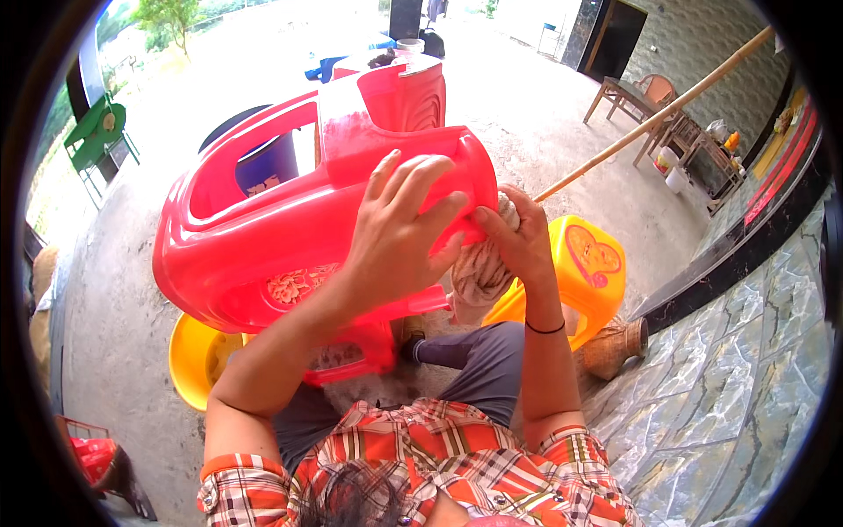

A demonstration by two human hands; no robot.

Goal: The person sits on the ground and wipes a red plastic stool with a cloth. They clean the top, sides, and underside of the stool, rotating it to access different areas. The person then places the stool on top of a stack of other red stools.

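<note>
A large red plastic chair (263,244), tipped on its side, lies across in front of me, its floral panel towards me. My left hand (408,224) is spread over its near side, fingers apart, holding nothing; whether it touches the plastic I cannot tell. At the chair's right end my right hand (517,234) grips a crumpled beige cloth (484,273), its thumb by the red edge. The cloth hangs down below that hand.
A yellow stool (596,263) stands at the right beside a woven basket (612,346). A yellow basin (191,362) is at the lower left. Behind the chair are a blue bin (270,161) and more red plastic furniture (421,92). A bamboo pole (652,118) slants at the right.
</note>
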